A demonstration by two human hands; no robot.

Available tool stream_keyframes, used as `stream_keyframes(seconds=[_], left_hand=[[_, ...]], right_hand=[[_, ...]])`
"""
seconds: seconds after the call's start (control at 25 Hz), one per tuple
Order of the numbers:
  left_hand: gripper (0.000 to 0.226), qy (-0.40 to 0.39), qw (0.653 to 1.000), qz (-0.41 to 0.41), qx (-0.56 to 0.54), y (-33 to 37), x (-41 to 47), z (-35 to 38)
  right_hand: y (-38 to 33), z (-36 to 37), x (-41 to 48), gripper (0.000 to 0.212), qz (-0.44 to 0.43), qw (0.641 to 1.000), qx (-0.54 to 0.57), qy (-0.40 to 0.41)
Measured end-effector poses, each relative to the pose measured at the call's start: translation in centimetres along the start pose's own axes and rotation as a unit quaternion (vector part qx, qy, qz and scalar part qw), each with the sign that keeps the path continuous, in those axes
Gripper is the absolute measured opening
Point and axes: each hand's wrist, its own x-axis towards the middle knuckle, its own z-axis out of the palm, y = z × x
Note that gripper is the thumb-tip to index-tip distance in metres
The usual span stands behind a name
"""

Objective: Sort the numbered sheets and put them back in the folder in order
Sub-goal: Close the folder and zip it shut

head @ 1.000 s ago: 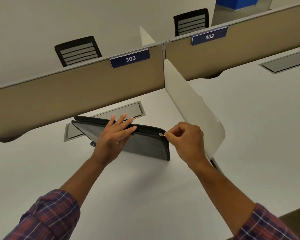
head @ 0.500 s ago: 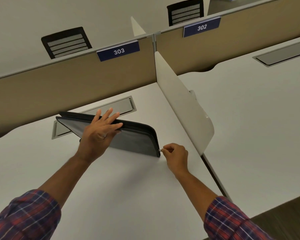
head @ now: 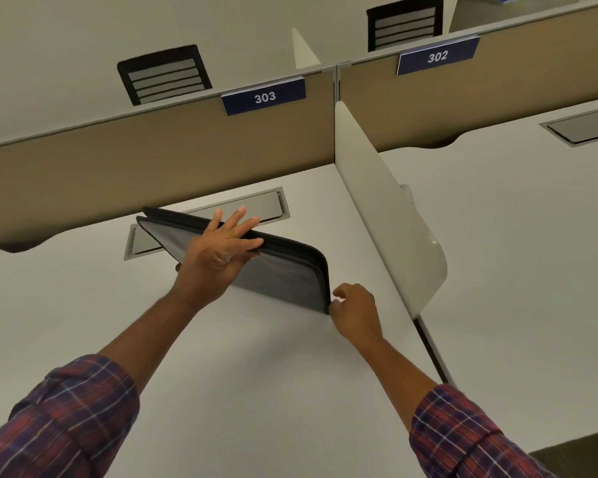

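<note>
Steadying the grey, black-edged zip folder [head: 283, 281] on edge with my left hand [head: 218, 257], fingers splayed flat; right hand [head: 354, 305] curled at its lower corner, zip grip unclear.

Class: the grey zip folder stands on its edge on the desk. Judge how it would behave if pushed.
Likely to tip: the folder stands on a thin edge, steadied by the left hand. Probably fairly stiff: its face looks flat.

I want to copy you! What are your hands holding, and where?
The right hand pinches the folder at its lower right corner. The left hand only presses flat near its top edge.
</note>
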Motion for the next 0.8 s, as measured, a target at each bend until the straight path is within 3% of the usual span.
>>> stream_keyframes(seconds=[0.16,0.28,0.4,0.52,0.68,0.76,0.8], left_hand=[[0.026,0.000,1.000,-0.013,-0.020,0.0,0.2,0.1],[0.026,0.005,0.999,-0.019,-0.026,0.2,0.0,0.0],[0.028,0.011,0.999,-0.023,-0.024,0.3,-0.6,0.2],[0.027,0.030,0.998,-0.047,-0.036,0.2,-1.3,0.1],[0.046,0.150,0.980,-0.126,0.022,1.0,-3.9,0.2],[0.050,0.263,0.935,-0.239,-0.011,2.2,-6.3,0.8],[0.048,0.316,0.891,-0.323,-0.053,2.8,-7.4,1.0]], right_hand=[[-5.7,-4.1,-0.1,0.026,-0.135,0.973,0.158,0.103],[-10.9,-7.3,0.4,0.054,-0.216,0.963,0.159,-0.004],[-15.1,-8.3,0.8,0.070,-0.246,0.960,-0.045,-0.127],[-17.9,-7.3,0.3,0.047,-0.276,0.913,-0.258,-0.154],[-18.1,-5.8,-0.1,0.028,-0.273,0.919,-0.253,-0.128],[-17.9,-5.4,-0.4,0.027,-0.261,0.935,-0.215,-0.109],[-17.9,-5.2,-0.5,0.028,-0.255,0.942,-0.192,-0.099]])
